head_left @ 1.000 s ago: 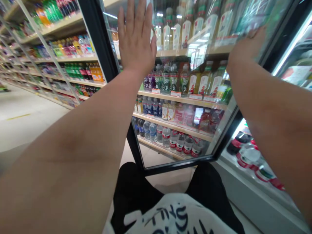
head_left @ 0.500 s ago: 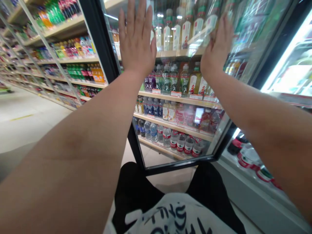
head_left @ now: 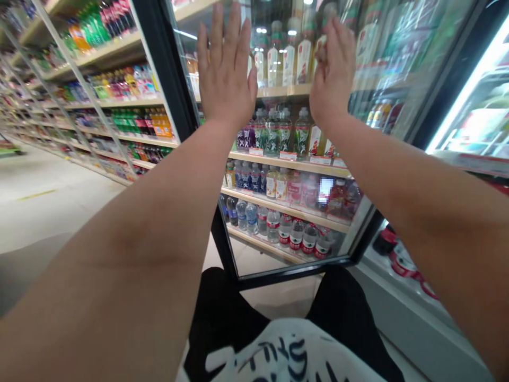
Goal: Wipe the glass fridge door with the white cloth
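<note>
Both my arms reach up to a black-framed glass fridge door (head_left: 186,106) that stands swung out in front of me. My left hand (head_left: 226,74) lies flat on the glass with its fingers stretched and apart, holding nothing. My right hand (head_left: 332,74) is also raised flat against the glass a little to the right, fingers extended upward and empty. Through and in the glass I see shelves of drink bottles (head_left: 278,130), with water bottles (head_left: 286,228) on the lowest row.
The open lit fridge (head_left: 469,132) stands to the right, with red and white containers (head_left: 401,260) low inside. Long store shelves of coloured bottles (head_left: 131,85) run along the left. Pale floor (head_left: 43,196) stretches to the left. My dark trousers and white printed shirt show below.
My right hand has slid left across the glass, from near the door's right edge to close beside my left hand. The left hand has stayed flat in place.
</note>
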A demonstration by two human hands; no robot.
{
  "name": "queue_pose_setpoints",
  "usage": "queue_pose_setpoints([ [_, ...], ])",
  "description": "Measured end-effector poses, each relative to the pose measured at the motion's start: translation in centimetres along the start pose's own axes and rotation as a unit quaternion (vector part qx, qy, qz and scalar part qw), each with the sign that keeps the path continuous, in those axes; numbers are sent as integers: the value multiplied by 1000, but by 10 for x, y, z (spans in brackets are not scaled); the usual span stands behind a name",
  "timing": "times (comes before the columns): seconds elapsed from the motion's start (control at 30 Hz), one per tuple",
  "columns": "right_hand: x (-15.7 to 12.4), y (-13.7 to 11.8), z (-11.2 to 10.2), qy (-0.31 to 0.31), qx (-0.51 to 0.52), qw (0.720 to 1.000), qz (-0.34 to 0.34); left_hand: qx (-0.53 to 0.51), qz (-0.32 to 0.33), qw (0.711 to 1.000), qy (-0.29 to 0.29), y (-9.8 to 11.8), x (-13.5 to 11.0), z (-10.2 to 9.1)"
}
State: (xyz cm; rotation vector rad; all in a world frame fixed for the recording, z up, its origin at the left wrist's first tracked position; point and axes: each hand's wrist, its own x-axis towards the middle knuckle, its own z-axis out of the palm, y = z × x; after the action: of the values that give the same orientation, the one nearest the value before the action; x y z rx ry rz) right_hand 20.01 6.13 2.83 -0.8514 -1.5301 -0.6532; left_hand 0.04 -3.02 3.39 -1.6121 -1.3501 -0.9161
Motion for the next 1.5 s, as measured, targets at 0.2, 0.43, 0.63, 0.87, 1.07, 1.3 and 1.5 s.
queue_pose_setpoints([
  [0.2,5,-26,1,-53,-24,994,-95,15,35,999,36,-3,-2,2],
  [0.43,52,-37,6,-75,-83,993,49,-33,53,996,70,-9,-1,9],
  [0.63,47,-50,6,-90,-38,979,-178,-86,40,993,72,-10,-2,10],
  [0.87,68,-79,7,-93,-8,993,-75,-91,16,991,99,-9,-5,13],
  [1.07,24,-102,10,-58,132,972,-185,-67,30,993,88,-11,-7,11],
  [1.3,51,-37,2,-29,33,999,32,-65,79,992,69,-18,-6,11],
  [1.5,20,2,-9,-58,-102,990,78,-92,100,990,31,-17,-8,11],
])
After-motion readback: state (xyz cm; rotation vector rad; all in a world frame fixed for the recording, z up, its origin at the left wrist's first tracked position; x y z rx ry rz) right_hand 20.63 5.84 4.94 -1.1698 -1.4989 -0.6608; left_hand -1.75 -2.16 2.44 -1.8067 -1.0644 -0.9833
